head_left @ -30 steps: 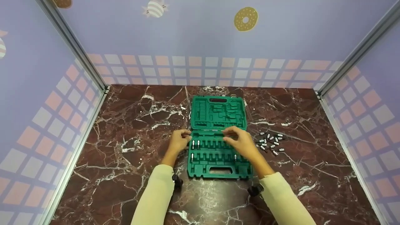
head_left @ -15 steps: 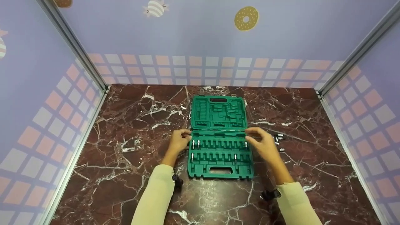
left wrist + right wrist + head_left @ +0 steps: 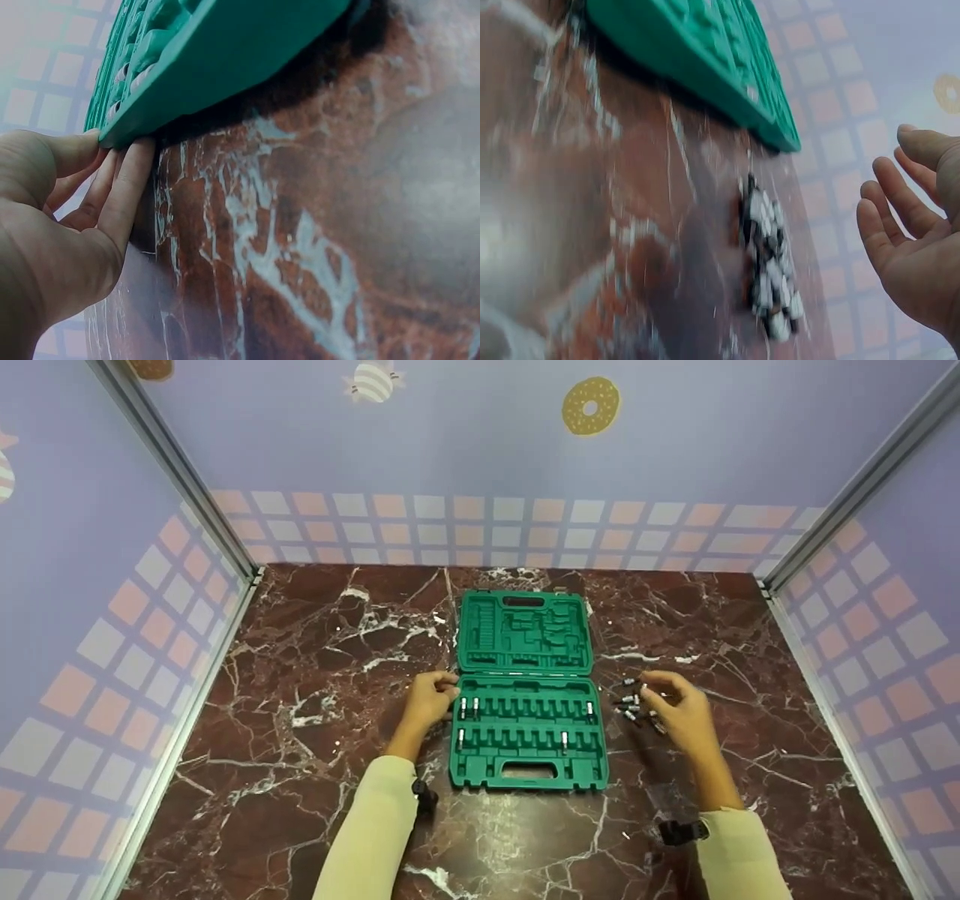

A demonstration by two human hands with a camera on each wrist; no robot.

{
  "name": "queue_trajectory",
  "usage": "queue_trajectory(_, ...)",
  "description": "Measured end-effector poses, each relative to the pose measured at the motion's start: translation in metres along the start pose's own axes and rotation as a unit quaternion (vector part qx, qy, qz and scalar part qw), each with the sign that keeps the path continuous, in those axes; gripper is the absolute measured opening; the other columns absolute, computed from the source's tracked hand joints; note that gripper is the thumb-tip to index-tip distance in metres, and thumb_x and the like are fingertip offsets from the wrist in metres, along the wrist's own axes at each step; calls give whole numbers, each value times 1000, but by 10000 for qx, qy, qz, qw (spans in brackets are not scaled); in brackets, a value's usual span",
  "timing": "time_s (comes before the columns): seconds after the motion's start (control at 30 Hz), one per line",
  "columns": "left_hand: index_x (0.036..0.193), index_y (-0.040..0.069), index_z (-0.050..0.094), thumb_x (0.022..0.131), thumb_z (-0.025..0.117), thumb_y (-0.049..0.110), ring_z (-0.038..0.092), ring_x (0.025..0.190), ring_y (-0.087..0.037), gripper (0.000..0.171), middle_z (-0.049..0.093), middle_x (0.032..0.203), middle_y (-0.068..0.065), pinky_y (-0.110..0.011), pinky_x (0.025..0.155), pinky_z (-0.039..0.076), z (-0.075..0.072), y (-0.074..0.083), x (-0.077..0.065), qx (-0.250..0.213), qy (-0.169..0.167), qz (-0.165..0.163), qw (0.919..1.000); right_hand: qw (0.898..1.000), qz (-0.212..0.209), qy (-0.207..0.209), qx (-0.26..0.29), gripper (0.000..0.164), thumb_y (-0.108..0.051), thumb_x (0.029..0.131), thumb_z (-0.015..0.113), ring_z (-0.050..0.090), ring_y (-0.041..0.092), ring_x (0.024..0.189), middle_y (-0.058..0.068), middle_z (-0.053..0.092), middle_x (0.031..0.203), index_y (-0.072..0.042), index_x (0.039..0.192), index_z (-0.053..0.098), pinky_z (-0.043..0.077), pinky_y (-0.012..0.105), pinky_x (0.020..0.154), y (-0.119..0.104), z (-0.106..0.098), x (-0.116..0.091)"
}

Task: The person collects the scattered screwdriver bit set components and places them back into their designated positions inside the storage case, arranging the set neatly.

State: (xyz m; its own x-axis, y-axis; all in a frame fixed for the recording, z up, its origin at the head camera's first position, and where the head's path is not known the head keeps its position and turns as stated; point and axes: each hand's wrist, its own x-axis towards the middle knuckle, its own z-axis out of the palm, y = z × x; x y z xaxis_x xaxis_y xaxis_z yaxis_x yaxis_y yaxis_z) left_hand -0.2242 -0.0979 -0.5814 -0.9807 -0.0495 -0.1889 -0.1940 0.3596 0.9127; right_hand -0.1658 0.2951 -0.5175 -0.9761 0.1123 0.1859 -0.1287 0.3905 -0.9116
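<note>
An open green plastic tool case [image 3: 469, 769] lies flat, its moulded lid [image 3: 491, 626] folded back toward the far wall. My left hand [image 3: 427, 701] pinches the case's left edge; in the left wrist view the thumb is at the rim and the fingers reach under it. Several silver-and-black bit sockets stand in the slots, including one socket [image 3: 589, 711] at the upper row's right end and another socket [image 3: 565, 741] in the lower row. Over the loose bit sockets [image 3: 628, 702] right of the case hovers my right hand [image 3: 684, 718], fingers loosely bent and holding nothing. It covers part of that pile.
A dark red marbled tabletop [image 3: 337, 825] carries everything. Lilac walls [image 3: 480, 435] with pink and white squares stand at the back and both sides, meeting at grey metal corner posts.
My right hand let go of a bit socket at the upper row's right end, then moved right to the loose pile. My left hand stays on the case's edge.
</note>
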Motion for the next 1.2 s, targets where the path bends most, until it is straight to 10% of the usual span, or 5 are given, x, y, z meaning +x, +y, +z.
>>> queue_trajectory(0.33,119,1,73,99,65,1,67,89,-26,22,67,105,-16,-37,64,61,2,-1,0,-95,-72,-41,9999,9984,325,376,-278,28,3,93,72,66,0,93,20,73,114,13,119,68,56,14,77,36,-26,-1)
queue_trajectory(0.83,119,1,74,100,65,2,68,90,-27,21,69,107,-17,-38,66,62,0,0,0,-36,-62,67,10000,9816,787,-321,-1712,36,-18,98,72,56,-12,90,23,71,123,-3,131,69,44,9,77,94,-56,-7)
queue_trajectory(1.2,118,2,74,99,66,3,69,95,-30,20,69,109,-16,-39,67,62,1,0,-1,18,-43,-8,10000,9646,486,-778,-2471,32,-9,94,75,64,41,111,23,66,123,-3,126,72,49,42,90,103,-56,-6)
